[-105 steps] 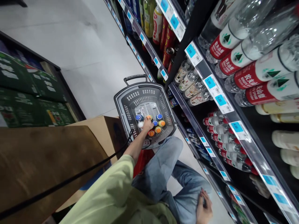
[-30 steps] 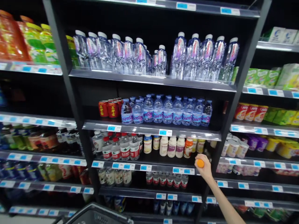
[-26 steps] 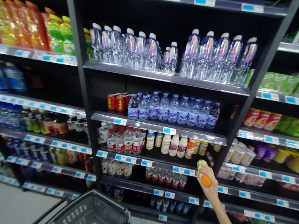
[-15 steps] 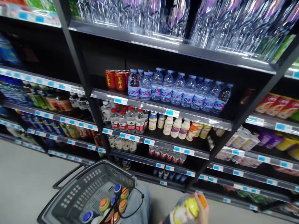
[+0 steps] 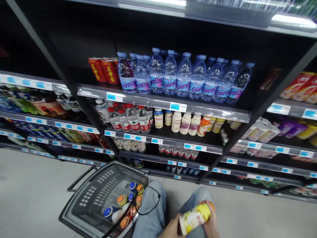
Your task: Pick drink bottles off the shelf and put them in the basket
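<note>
Over my knees lies a tilted drink bottle [image 5: 195, 218] with a yellow and white label and an orange cap, held between both hands. My left hand [image 5: 171, 228] grips its base end at the lower left. Around the cap end are the fingers of my right hand [image 5: 211, 218]. To the left of my legs a grey shopping basket [image 5: 85, 188] stands on the floor, holding several bottles with blue, orange and white caps. A dark cord [image 5: 151, 213] hangs in front of the basket and my left leg.
Ahead rises a dark shelf unit with price strips. Water bottles [image 5: 170, 74] and red cans [image 5: 109, 71] stand on one shelf [image 5: 153, 100]. Below are red-capped bottles [image 5: 133, 119] and cream-coloured bottles [image 5: 185, 124]. A dark upright [image 5: 237, 132] divides the bays. Grey floor [image 5: 32, 195] extends left.
The view has tipped down and moved closer to the shelves. Both knees and more of the basket now show. The bottle has come fully into view, with my left hand visible on its base.
</note>
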Motion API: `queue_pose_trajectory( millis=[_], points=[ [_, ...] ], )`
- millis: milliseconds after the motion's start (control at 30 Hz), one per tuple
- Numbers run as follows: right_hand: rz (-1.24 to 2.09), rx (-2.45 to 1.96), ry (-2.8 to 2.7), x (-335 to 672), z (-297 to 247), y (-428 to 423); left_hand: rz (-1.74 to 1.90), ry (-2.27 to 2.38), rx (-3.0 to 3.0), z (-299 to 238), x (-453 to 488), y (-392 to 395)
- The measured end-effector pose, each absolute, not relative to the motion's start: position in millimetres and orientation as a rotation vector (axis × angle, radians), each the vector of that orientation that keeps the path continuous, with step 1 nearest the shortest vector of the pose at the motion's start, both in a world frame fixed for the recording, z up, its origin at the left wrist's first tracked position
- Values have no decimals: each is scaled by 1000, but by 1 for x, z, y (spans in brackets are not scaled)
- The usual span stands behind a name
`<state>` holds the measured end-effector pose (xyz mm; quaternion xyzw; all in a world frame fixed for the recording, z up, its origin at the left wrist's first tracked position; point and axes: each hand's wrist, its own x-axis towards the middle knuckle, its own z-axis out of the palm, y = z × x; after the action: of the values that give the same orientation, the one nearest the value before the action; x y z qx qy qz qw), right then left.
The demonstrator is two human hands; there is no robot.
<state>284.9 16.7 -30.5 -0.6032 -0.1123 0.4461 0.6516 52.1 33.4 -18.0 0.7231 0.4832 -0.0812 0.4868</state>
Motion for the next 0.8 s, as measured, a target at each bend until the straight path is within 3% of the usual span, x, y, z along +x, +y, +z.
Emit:
queue_pose_trajectory(
  millis=[267, 800],
  points=[
    [1255, -1263, -99, 286, -44, 39, -92, 1126, 1657, -33, 51, 42],
    [1313, -1311, -61, 310, -62, 29, -61, 1170, 1560, -48, 60, 28]
  ],
)
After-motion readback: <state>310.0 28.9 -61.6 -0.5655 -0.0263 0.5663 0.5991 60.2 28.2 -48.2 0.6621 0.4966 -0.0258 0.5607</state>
